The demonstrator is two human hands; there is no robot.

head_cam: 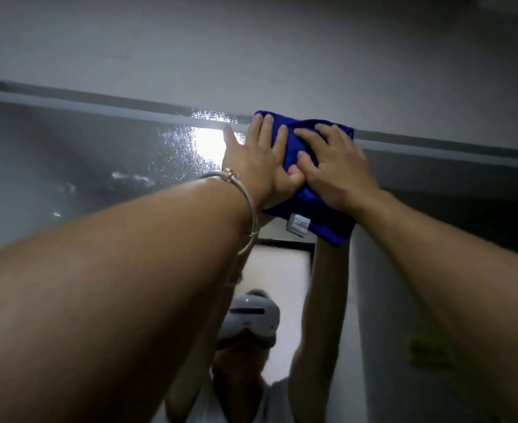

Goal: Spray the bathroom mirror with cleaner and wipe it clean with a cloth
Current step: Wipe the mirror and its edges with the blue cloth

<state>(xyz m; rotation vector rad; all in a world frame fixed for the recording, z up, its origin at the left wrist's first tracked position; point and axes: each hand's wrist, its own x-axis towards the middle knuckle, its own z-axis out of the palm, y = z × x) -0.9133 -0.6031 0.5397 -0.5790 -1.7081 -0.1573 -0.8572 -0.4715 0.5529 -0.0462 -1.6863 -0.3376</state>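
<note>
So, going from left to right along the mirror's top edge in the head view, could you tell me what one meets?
Spray droplets → left hand → right hand. The blue cloth lies under both hands, so it has no clear place in the order.

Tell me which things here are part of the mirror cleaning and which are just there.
Part of the job:
folded blue cloth
wall mirror, speckled with spray droplets
left hand and right hand, both pressing the cloth

Just there:
thin silver bangle on the left wrist
blurred yellow patch at lower right
grey wall above the mirror
</note>
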